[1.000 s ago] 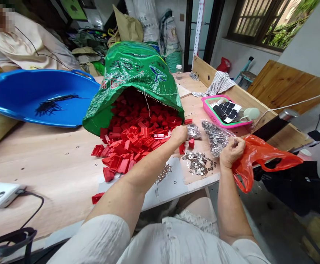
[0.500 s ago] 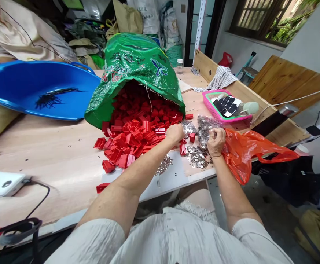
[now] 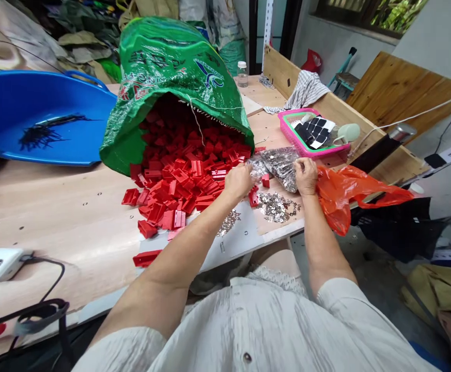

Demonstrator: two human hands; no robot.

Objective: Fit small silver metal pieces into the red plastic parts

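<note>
A clear plastic bag of small metal pieces lies stretched between my hands above the table. My left hand pinches its crumpled left end, beside the heap of red plastic parts. On the bag's right side my right hand is closed on the plastic, fingertips partly hidden. An orange plastic bag sits just right of that hand. Loose flat metal pieces are spread on the table below the clear bag. A smaller pile of tiny metal pieces lies near my left forearm.
The red parts spill from a green woven sack. A blue basin with thin black strips stands at the left. A pink basket is at the right, a white power bank at the front left. A person's sleeve shows behind the basin.
The clear bag has been pulled out sideways between my hands, and my left hand now grips its left end. The view has shifted, so the scene sits somewhat further left.
</note>
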